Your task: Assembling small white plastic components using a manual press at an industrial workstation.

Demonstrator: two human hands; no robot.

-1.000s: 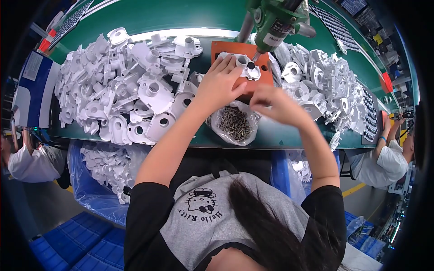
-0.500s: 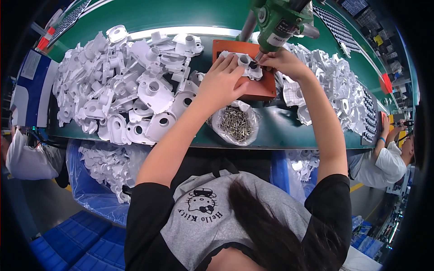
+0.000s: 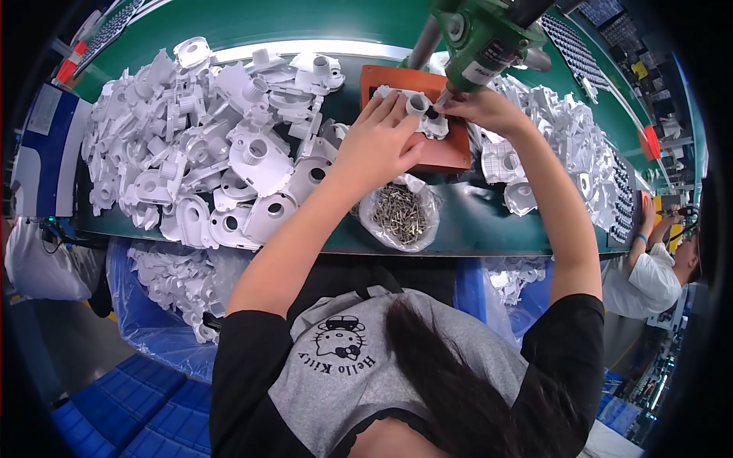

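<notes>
A white plastic housing (image 3: pixel 434 126) with a round tube lies on an orange block (image 3: pixel 443 155). My left hand (image 3: pixel 379 145) rests over the housing's left side, fingers stretched out and thumb apart. From the right, my right hand (image 3: pixel 485 111) reaches to the housing beside its tube. Its thumb and fingers are pinched together at the tip of the green press head (image 3: pixel 489 53); what they hold is too small and hidden to tell. Close in front of the block sits a clear plastic bag (image 3: pixel 433 204) of small metal screws or pins (image 3: pixel 401 212).
White plastic housings (image 3: pixel 259 153) are heaped on the left of the green table (image 3: pixel 298 29), with another heap (image 3: pixel 561 137) on the right. Blue lined bins (image 3: pixel 164 320) of white parts stand below the front edge. A co-worker (image 3: pixel 649 271) sits at far right.
The whole view has shifted slightly. My right fingers now sit a little tighter under the press head. My left hand stays on the housing.
</notes>
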